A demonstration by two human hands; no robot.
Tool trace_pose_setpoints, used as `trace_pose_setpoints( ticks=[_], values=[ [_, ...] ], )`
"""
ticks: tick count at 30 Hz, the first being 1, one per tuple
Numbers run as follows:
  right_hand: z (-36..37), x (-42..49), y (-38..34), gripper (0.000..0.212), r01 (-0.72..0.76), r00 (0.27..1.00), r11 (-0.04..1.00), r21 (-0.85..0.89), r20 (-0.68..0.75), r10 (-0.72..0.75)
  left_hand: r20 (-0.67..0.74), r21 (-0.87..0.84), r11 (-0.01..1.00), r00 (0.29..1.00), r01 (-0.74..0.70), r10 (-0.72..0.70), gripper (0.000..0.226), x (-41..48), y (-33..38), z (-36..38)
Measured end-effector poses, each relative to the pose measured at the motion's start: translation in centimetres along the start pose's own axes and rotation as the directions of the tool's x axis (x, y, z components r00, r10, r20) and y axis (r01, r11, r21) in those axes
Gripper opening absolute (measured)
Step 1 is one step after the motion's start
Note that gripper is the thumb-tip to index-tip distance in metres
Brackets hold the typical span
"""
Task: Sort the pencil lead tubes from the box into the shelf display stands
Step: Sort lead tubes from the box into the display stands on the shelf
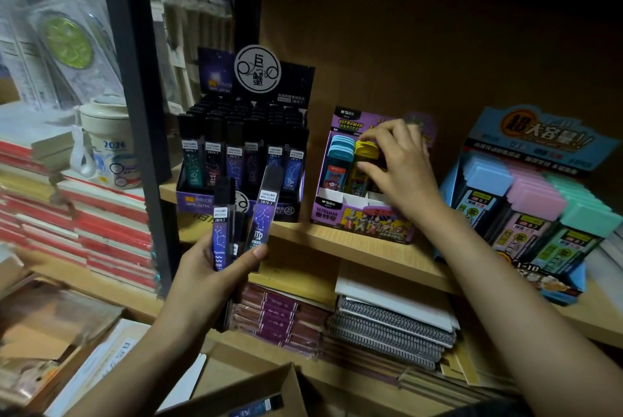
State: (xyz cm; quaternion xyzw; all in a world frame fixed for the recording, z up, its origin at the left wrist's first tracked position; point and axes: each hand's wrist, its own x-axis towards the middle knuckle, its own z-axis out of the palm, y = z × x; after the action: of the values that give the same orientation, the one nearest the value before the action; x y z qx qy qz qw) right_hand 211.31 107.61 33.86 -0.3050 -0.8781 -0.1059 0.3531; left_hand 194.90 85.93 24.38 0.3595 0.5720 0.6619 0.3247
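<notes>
My left hand (215, 268) grips several dark constellation lead tubes (261, 214) upright, just in front of the black-and-purple constellation display stand (236, 204) full of similar tubes. My right hand (397, 163) reaches into the purple Ultraman display stand (337, 217), fingers curled round a yellow-capped lead tube (365, 148) beside blue-capped ones (340, 147). A cardboard box (256, 386) at the bottom edge holds a dark lead tube (266, 405).
A blue stand (478, 143) with pastel blue, pink and green lead boxes sits at the right on the wooden shelf (320, 241). Notebooks (387, 325) are stacked on the shelf below. A black upright post (135, 79) and red-edged book stacks (101, 224) stand left.
</notes>
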Motion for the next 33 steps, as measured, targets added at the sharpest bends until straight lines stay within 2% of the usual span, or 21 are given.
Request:
trace_pose_setpoints(
  ticks=[3, 5, 7, 10, 12, 14, 16, 18, 22, 24, 26, 29, 33],
  values=[
    [-0.7, 0.1, -1.0, 0.032, 0.026, 0.996, 0.998, 0.049, -0.081, -0.022, -0.003, -0.009, 1.0, 1.0, 0.005, -0.005, 0.035, 0.0, 0.0, 0.0],
    [-1.1, -0.4, -2.6, 0.026, 0.02, 0.992, 0.981, 0.195, -0.129, 0.005, 0.003, -0.011, 1.0, 1.0, 0.004, -0.004, 0.034, -0.1, 0.0, -0.1],
    [-1.2, -1.7, -4.8, 0.022, -0.027, 0.993, 0.918, 0.395, -0.099, 0.071, 0.007, 0.0, 1.0, 1.0, -0.003, 0.003, 0.035, -0.2, 0.1, -0.2],
    [-0.7, -4.2, -8.3, 0.016, -0.181, 0.983, 0.756, 0.629, 0.126, 0.13, 0.024, 0.012, 1.0, 1.0, -0.012, 0.012, 0.035, -0.5, 0.2, 0.0],
    [-0.2, -5.1, -10.2, 0.016, -0.399, 0.911, 0.582, 0.709, 0.376, 0.167, 0.04, 0.017, 1.0, 0.999, -0.026, 0.025, 0.034, -0.8, 0.3, 0.3],
    [0.3, -5.4, -11.3, 0.019, -0.565, 0.822, 0.392, 0.726, 0.534, 0.197, 0.063, 0.027, 0.999, 0.997, -0.037, 0.036, 0.034, -0.9, 0.4, 0.5],
    [0.5, -5.4, -11.9, 0.011, -0.608, 0.794, 0.294, 0.738, 0.568, 0.216, 0.081, 0.035, 0.999, 0.996, -0.034, 0.031, 0.033, -1.1, 0.3, 0.5],
    [0.6, -5.5, -12.0, 0.004, -0.607, 0.794, 0.251, 0.754, 0.563, 0.228, 0.09, 0.034, 0.999, 0.996, -0.031, 0.028, 0.032, -1.2, 0.3, 0.5],
    [0.3, -4.7, -11.7, 0.005, -0.555, 0.827, 0.227, 0.8, 0.503, 0.25, 0.049, 0.035, 0.998, 0.998, -0.046, 0.044, 0.034, -1.3, 0.6, 0.4],
    [0.0, -3.4, -11.3, 0.013, -0.5, 0.85, 0.215, 0.839, 0.429, 0.305, -0.006, 0.024, 0.999, 0.999, -0.033, 0.034, 0.038, -1.0, 0.9, 0.0],
    [-0.2, -1.9, -11.0, 0.01, -0.428, 0.87, 0.214, 0.878, 0.337, 0.359, -0.078, 0.014, 1.0, 0.997, -0.012, 0.013, 0.04, -0.6, 1.0, -0.5],
    [0.3, 0.1, -11.1, 0.011, -0.34, 0.9, 0.292, 0.894, 0.219, 0.378, -0.125, -0.021, 0.998, 0.99, 0.066, -0.068, 0.039, -0.2, 1.2, -1.5],
    [2.1, 1.4, -11.9, 0.015, -0.293, 0.937, 0.426, 0.856, 0.168, 0.308, -0.144, -0.134, 0.954, 0.947, 0.269, -0.288, 0.047, 1.2, 1.5, -1.9]
  ],
)
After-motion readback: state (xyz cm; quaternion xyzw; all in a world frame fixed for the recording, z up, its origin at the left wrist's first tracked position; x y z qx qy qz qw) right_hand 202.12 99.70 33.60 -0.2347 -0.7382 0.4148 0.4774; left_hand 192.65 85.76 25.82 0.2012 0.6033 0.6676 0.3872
